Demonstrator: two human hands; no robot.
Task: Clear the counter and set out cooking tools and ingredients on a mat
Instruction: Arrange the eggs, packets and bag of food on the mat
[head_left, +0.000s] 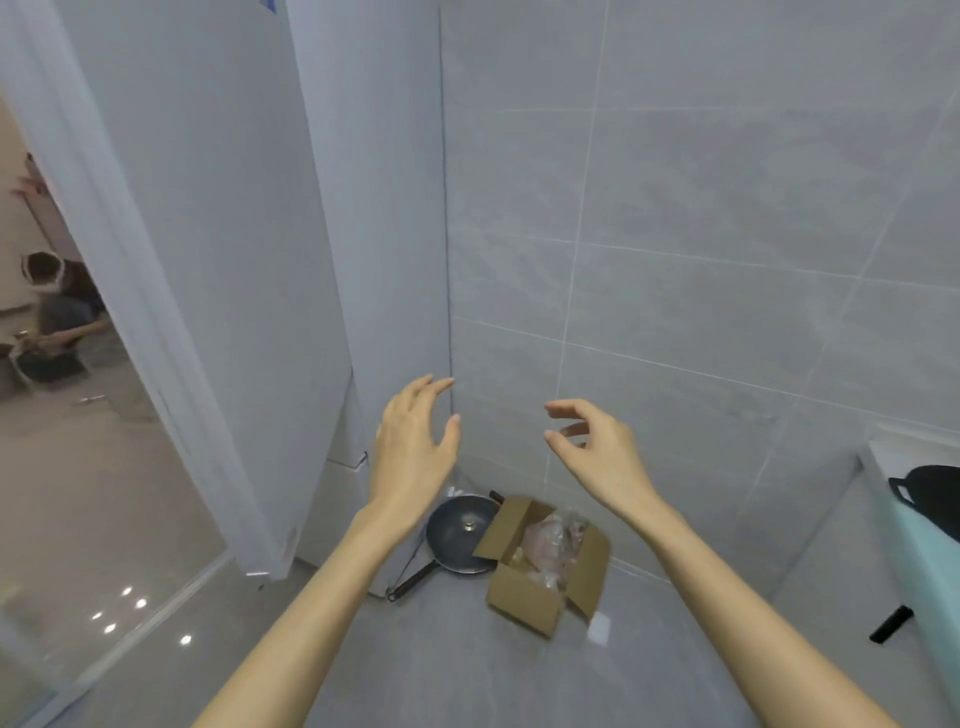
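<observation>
On the grey tile floor, in the corner by the wall, lies a dark frying pan (457, 535) with a glass lid and a long handle pointing toward me. Right beside it stands an open cardboard box (540, 597) with crumpled clear plastic inside. My left hand (410, 452) and my right hand (597, 452) are both raised in the air above the pan and box, fingers spread and loosely bent, holding nothing. Neither hand touches anything.
A white fridge or cabinet (343, 499) stands at the left of the corner. At the right edge is a counter (914, 540) with a black object (930, 493) on it. A sliding glass door (130, 364) at the left shows another person crouching beyond it.
</observation>
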